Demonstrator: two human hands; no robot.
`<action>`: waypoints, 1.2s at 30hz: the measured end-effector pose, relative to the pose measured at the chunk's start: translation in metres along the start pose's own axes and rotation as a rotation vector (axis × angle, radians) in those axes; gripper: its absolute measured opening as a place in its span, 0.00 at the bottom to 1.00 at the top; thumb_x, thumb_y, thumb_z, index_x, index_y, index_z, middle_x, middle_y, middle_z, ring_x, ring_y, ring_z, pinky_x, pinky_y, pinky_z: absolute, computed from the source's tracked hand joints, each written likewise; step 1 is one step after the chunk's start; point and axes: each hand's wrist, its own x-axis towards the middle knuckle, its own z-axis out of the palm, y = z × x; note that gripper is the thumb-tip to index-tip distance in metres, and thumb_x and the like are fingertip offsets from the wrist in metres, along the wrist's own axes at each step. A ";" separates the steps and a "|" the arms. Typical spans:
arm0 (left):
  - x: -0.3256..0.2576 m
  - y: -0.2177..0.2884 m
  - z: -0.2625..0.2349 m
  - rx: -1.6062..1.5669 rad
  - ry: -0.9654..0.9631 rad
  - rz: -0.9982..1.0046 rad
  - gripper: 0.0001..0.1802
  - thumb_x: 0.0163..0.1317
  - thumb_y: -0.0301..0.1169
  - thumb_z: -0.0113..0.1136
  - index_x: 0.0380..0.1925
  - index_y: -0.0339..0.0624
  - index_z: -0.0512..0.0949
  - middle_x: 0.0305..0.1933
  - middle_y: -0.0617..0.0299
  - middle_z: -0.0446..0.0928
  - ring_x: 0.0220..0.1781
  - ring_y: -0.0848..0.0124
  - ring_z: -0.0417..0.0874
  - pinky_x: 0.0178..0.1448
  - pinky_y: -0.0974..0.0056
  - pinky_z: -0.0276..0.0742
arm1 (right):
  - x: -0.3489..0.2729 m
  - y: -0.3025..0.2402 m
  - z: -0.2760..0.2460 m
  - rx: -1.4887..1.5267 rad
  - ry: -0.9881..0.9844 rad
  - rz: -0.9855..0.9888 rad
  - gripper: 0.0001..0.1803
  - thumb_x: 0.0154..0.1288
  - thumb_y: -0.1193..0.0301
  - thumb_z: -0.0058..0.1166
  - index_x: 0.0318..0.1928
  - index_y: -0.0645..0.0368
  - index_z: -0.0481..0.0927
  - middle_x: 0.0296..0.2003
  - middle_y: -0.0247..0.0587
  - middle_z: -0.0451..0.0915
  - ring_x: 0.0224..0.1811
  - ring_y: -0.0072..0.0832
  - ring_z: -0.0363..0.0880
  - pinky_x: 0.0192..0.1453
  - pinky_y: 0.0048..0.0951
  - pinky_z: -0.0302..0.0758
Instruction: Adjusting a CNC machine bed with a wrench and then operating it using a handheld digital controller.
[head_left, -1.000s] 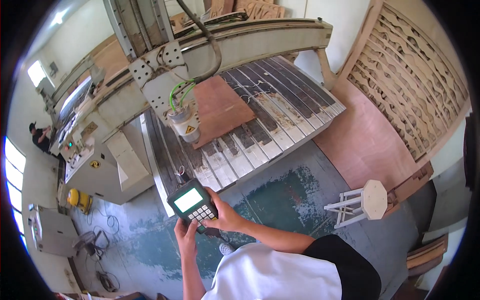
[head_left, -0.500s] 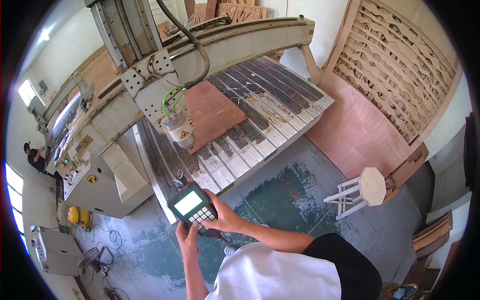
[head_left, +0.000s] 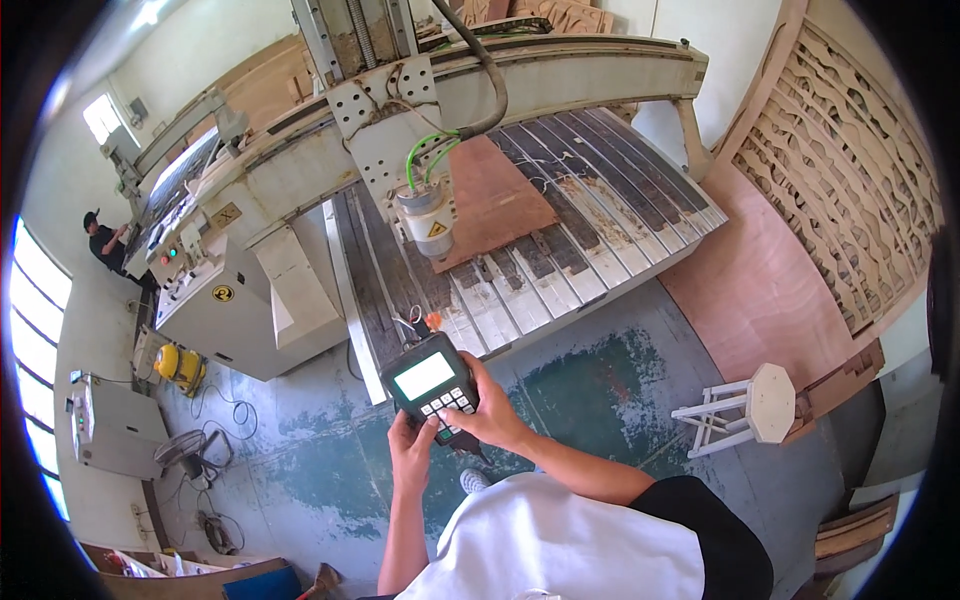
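At the lower centre of the frame I see my two bare hands holding a handheld controller [head_left: 433, 383], a dark keypad unit with a lit pale screen. My left hand [head_left: 410, 447] has its grip closed around the controller's lower end from beneath, and my right hand [head_left: 492, 415] wraps its right side with the thumb on the buttons. Below them lies a worn green-painted floor [head_left: 570, 385]. Just above the controller, toward the centre, stands a large router machine: its slatted bed [head_left: 560, 240] carries a reddish wooden panel [head_left: 500, 195], with the spindle [head_left: 428, 222] hanging over its left edge. A white stool [head_left: 745, 408] stands at right. Another person [head_left: 105, 243] stands far left.
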 end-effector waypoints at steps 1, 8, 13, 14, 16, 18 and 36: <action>-0.001 -0.002 -0.002 -0.004 -0.001 -0.008 0.14 0.61 0.24 0.59 0.46 0.33 0.73 0.42 0.62 0.77 0.43 0.76 0.75 0.46 0.70 0.70 | -0.001 0.001 0.000 -0.010 -0.012 0.011 0.44 0.50 0.74 0.63 0.65 0.68 0.53 0.53 0.48 0.69 0.55 0.29 0.70 0.59 0.29 0.68; -0.011 -0.008 -0.014 0.020 0.065 -0.015 0.17 0.61 0.24 0.58 0.49 0.33 0.72 0.43 0.61 0.77 0.43 0.76 0.75 0.45 0.70 0.71 | -0.007 0.005 0.008 -0.085 -0.020 -0.024 0.46 0.50 0.69 0.63 0.66 0.68 0.53 0.55 0.54 0.70 0.57 0.34 0.70 0.61 0.33 0.67; -0.007 -0.005 -0.009 -0.033 0.022 -0.015 0.17 0.60 0.23 0.57 0.49 0.32 0.72 0.43 0.61 0.77 0.43 0.75 0.75 0.45 0.69 0.71 | -0.006 -0.001 0.004 -0.072 -0.015 -0.025 0.47 0.49 0.69 0.63 0.66 0.68 0.52 0.55 0.54 0.70 0.57 0.35 0.70 0.62 0.33 0.66; -0.007 -0.004 -0.008 -0.029 0.022 -0.014 0.17 0.60 0.23 0.57 0.49 0.31 0.72 0.43 0.60 0.77 0.43 0.75 0.76 0.46 0.69 0.71 | -0.006 -0.003 0.004 -0.079 -0.015 -0.023 0.47 0.49 0.68 0.63 0.67 0.67 0.52 0.55 0.54 0.70 0.58 0.35 0.70 0.62 0.33 0.66; -0.007 -0.003 -0.007 -0.018 0.027 -0.021 0.17 0.60 0.23 0.57 0.49 0.31 0.72 0.43 0.60 0.77 0.43 0.75 0.76 0.46 0.69 0.71 | -0.006 -0.007 0.002 -0.084 -0.016 -0.022 0.47 0.49 0.68 0.63 0.67 0.67 0.52 0.55 0.54 0.70 0.58 0.36 0.70 0.62 0.34 0.66; -0.007 -0.001 -0.006 -0.007 0.031 -0.028 0.17 0.60 0.24 0.57 0.49 0.31 0.72 0.43 0.60 0.77 0.42 0.75 0.76 0.46 0.69 0.71 | -0.005 -0.010 0.000 -0.113 -0.037 -0.023 0.48 0.49 0.67 0.63 0.67 0.66 0.51 0.55 0.55 0.69 0.58 0.37 0.70 0.61 0.34 0.67; -0.006 0.004 -0.002 0.013 0.035 -0.018 0.15 0.60 0.25 0.58 0.48 0.32 0.73 0.42 0.61 0.77 0.41 0.76 0.75 0.44 0.69 0.72 | -0.002 -0.012 -0.002 -0.086 -0.052 -0.021 0.47 0.50 0.67 0.64 0.67 0.67 0.52 0.56 0.56 0.69 0.57 0.37 0.71 0.61 0.33 0.67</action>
